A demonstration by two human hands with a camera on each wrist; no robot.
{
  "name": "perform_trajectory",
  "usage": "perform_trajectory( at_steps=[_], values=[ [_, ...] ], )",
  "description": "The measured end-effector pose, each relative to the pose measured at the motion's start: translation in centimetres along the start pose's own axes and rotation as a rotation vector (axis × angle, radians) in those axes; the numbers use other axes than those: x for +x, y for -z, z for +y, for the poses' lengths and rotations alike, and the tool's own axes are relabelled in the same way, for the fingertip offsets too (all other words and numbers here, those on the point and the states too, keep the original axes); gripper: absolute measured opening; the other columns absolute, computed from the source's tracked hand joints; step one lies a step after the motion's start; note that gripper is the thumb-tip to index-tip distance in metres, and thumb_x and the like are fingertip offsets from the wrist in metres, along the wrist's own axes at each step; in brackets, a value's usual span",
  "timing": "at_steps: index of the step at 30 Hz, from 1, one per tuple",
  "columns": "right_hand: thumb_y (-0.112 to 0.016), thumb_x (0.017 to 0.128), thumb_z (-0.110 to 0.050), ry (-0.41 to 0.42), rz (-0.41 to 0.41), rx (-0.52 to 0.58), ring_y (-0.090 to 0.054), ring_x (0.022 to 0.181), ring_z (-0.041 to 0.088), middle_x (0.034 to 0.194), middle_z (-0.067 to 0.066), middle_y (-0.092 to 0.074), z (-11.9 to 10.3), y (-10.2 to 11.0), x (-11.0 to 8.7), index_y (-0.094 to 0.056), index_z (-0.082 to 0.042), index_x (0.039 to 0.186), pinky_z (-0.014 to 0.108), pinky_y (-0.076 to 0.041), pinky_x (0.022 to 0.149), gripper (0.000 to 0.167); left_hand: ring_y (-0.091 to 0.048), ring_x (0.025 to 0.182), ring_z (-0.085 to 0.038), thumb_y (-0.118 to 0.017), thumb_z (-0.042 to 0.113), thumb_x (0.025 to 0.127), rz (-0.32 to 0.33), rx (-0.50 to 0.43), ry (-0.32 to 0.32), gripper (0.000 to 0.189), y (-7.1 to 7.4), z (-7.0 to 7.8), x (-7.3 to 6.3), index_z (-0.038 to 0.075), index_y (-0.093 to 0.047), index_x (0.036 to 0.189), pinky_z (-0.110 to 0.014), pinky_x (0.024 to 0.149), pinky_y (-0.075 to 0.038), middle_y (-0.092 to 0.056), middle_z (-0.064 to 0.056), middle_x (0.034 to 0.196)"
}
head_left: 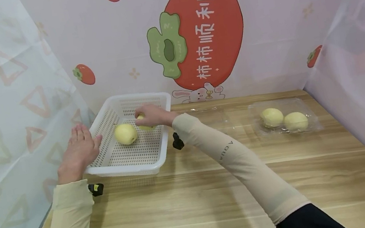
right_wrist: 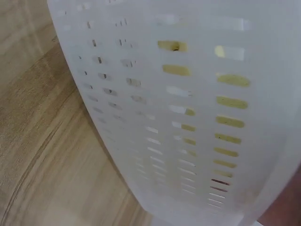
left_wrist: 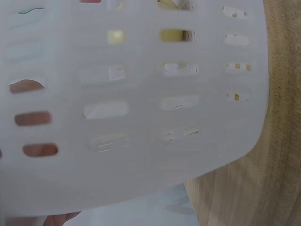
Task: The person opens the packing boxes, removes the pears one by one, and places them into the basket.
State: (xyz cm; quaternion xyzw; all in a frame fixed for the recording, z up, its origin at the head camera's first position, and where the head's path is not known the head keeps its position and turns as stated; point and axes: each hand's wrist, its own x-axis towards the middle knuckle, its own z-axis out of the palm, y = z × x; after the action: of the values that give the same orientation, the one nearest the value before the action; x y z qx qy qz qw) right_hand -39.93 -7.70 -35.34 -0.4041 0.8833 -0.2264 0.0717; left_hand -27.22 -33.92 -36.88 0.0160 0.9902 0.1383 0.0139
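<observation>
One fruit in "AQUA"-sleeved right hand

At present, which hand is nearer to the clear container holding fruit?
Right. The right hand, at the basket, is left of the container; the left hand is farther left.

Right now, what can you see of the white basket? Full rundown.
The white basket is rectangular with rounded corners, seemingly plastic, its walls and floor slotted below a solid rim. It sits upright on the wood-grain tabletop. One pale yellow fruit rests on its floor; the right hand holds another fruit inside. The left hand is at its left rim; contact is unclear.
</observation>
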Motion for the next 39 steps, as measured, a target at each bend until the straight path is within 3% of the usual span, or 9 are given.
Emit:
perform_trajectory(
  at_steps=[5,14,18,26,33,39],
  values=[
    [-0.055,0.094,-0.030,-0.033,-0.020,-0.029,-0.055,0.067,0.008,0.112,0.003,-0.065,0.1,-0.4,0.5,-0.063,-0.010,0.127,0.020,-0.044,0.063,0.039,0.019,0.144,-0.052,-0.014,0.048,0.105,0.003,0.007,-0.008,0.082,0.2,0.1,0.0,-0.017,0.015,0.146,-0.065,0.119,0.001,0.024,-0.036,0.153],
    [-0.058,0.094,-0.031,-0.067,-0.029,-0.102,-0.052,0.081,0.011,0.108,0.001,-0.065,0.2,-1.7,1.6,-0.064,-0.011,0.124,0.019,-0.040,0.064,0.037,0.016,0.145,-0.053,-0.015,0.049,0.105,0.012,0.015,0.002,0.083,0.0,0.0,-0.2,-0.018,0.013,0.146,-0.065,0.119,0.000,0.018,-0.039,0.154],
    [-0.058,0.094,-0.031,-0.067,-0.031,-0.125,-0.053,0.083,0.012,0.110,0.003,-0.066,0.2,-1.9,1.8,-0.064,-0.010,0.125,0.019,-0.041,0.067,0.037,0.017,0.144,-0.053,-0.013,0.049,0.105,0.007,0.008,-0.005,0.082,0.0,-0.1,-0.2,-0.017,0.015,0.146,-0.065,0.119,0.002,0.022,-0.037,0.153],
    [-0.057,0.097,-0.028,-0.063,-0.036,-0.172,-0.056,0.096,0.015,0.125,0.007,-0.065,-0.1,-1.8,1.7,-0.064,-0.007,0.123,0.027,-0.049,0.087,0.034,0.019,0.144,-0.052,-0.012,0.049,0.105,0.001,0.004,-0.005,0.082,0.1,0.0,-0.3,-0.015,0.018,0.146,-0.064,0.119,0.003,0.024,-0.036,0.153],
    [-0.056,0.097,-0.023,-0.075,-0.054,-0.174,-0.058,0.107,0.018,0.131,0.008,-0.062,-0.1,-1.7,1.8,-0.062,-0.007,0.127,0.030,-0.050,0.091,0.034,0.017,0.145,-0.052,-0.013,0.048,0.105,0.000,0.002,-0.001,0.082,0.2,0.0,-0.3,-0.016,0.017,0.146,-0.064,0.119,0.002,0.024,-0.036,0.153],
    [-0.055,0.098,-0.022,-0.062,-0.063,-0.173,-0.056,0.092,0.016,0.130,0.009,-0.063,0.0,-1.7,1.7,-0.062,-0.006,0.127,0.026,-0.050,0.081,0.034,0.017,0.144,-0.053,-0.013,0.047,0.105,0.001,0.013,-0.006,0.081,0.1,-0.1,-0.1,-0.017,0.017,0.145,-0.064,0.119,0.002,0.022,-0.038,0.153]
  ],
)
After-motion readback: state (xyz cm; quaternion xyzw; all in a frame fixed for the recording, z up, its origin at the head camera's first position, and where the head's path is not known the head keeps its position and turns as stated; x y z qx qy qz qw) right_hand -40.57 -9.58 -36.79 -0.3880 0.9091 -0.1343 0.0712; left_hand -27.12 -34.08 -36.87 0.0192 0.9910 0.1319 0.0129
